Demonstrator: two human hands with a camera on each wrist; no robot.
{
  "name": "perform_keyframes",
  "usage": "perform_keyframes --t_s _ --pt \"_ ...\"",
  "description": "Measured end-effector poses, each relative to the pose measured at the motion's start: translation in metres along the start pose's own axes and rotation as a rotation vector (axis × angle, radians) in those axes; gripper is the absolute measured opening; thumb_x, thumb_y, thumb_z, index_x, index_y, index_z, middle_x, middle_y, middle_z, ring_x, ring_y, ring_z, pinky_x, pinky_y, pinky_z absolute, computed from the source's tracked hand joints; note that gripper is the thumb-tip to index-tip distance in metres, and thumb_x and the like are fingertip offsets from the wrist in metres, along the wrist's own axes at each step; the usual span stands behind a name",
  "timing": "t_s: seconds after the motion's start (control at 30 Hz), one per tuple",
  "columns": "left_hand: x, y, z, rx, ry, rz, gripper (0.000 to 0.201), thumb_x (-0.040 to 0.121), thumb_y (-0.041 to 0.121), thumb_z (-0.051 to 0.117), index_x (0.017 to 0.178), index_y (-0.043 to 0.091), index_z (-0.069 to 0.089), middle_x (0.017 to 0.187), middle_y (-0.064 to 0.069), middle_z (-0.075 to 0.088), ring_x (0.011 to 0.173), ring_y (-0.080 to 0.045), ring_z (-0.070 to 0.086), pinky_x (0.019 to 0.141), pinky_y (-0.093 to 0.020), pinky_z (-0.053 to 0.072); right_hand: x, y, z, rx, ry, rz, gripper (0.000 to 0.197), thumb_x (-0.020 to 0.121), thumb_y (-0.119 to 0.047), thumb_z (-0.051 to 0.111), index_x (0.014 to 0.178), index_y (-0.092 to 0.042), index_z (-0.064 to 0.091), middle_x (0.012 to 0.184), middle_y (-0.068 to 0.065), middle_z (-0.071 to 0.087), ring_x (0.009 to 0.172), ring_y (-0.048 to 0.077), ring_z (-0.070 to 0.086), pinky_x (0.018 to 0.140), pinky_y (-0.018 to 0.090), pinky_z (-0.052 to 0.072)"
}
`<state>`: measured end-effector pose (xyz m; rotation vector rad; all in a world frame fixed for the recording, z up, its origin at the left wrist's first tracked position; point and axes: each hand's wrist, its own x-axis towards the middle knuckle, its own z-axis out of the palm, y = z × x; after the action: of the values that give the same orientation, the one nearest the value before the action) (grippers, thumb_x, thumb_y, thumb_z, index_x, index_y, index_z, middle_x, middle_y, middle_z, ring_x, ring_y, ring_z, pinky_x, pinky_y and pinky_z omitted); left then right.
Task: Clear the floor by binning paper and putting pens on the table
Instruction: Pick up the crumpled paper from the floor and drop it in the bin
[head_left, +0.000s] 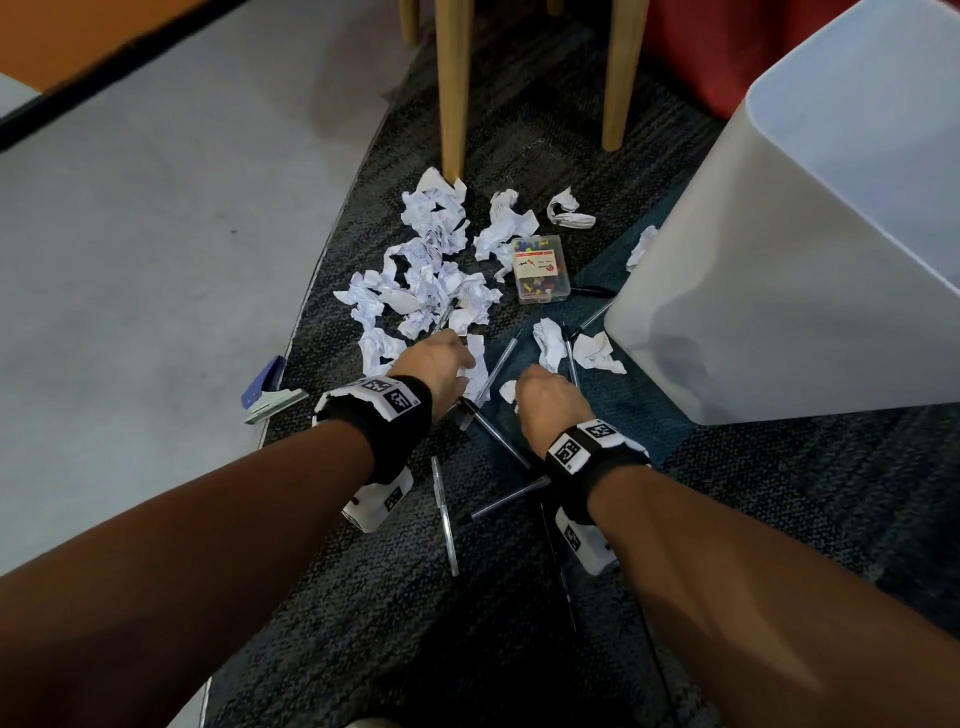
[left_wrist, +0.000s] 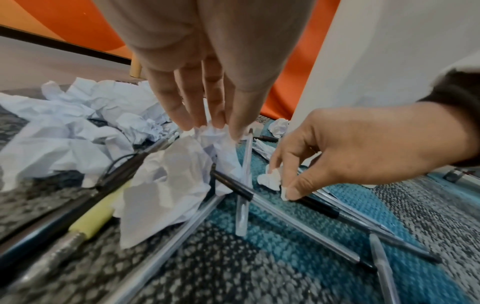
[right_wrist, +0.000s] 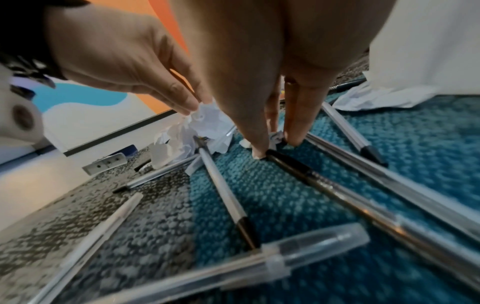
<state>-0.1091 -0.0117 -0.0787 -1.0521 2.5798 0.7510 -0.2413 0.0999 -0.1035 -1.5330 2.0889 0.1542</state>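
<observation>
Several crumpled white papers (head_left: 426, 270) and clear pens (head_left: 444, 514) lie scattered on the dark carpet. My left hand (head_left: 465, 364) pinches the top of a crumpled paper (left_wrist: 179, 176), still resting on the floor across some pens (left_wrist: 285, 216). The right wrist view shows that same left hand (right_wrist: 197, 108) with thumb and fingers closed on the paper (right_wrist: 207, 121). My right hand (head_left: 519, 388) reaches down beside it and pinches a small paper scrap (left_wrist: 270, 179) between thumb and fingers (right_wrist: 296, 127), right above a black-tipped pen (right_wrist: 291, 164). The white bin (head_left: 779, 270) stands to the right.
A clear box of push pins (head_left: 540, 270) sits among the papers. A blue stapler (head_left: 265, 389) lies at the carpet's left edge. Two wooden legs (head_left: 452, 88) rise behind the pile. Grey floor spreads out to the left.
</observation>
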Motion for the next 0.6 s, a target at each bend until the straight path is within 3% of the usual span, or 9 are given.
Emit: perform_keyframes --t_s 0.17,0.33,0.5,0.6 --pt "-0.004 0.002 -0.005 -0.017 0.047 0.003 0.021 0.092 0.019 0.059 0.11 0.012 0.067 0.119 -0.006 0.058 0.111 -0.024 0.056 0.094 -0.028 0.04 -0.002 0.006 0.009 0.043 -0.018 0.061 0.016 0.09 -0.001 0.052 0.101 0.003 0.063 0.11 0.018 0.063 0.101 0.036 0.065 0.08 0.039 0.051" --pt "-0.006 0.014 -0.01 -0.041 0.032 -0.015 0.015 0.088 0.02 0.061 0.094 0.011 0.072 0.109 -0.005 0.063 0.102 -0.024 0.059 0.089 -0.032 0.047 -0.013 0.008 0.008 -0.002 0.024 0.048 0.017 0.088 -0.018 0.057 0.099 -0.007 0.063 0.109 0.011 0.064 0.099 0.032 0.063 0.082 0.037 0.048" --pt "-0.005 0.019 -0.009 0.035 -0.06 -0.09 0.028 0.088 0.036 0.063 0.086 0.008 0.066 0.097 -0.008 0.066 0.094 -0.025 0.06 0.08 -0.033 0.049 -0.013 0.0 0.004 0.04 0.02 0.087 0.015 0.087 -0.02 0.059 0.098 -0.01 0.061 0.103 0.011 0.067 0.095 0.032 0.065 0.081 0.036 0.047" --pt "-0.004 0.023 -0.01 0.01 -0.088 -0.099 0.02 0.088 0.027 0.062 0.082 0.009 0.055 0.092 -0.011 0.061 0.09 -0.029 0.058 0.076 -0.035 0.046 -0.014 0.0 0.005 0.126 0.009 0.119 0.016 0.086 -0.016 0.06 0.101 -0.011 0.056 0.101 0.014 0.067 0.092 0.034 0.066 0.077 0.037 0.05"
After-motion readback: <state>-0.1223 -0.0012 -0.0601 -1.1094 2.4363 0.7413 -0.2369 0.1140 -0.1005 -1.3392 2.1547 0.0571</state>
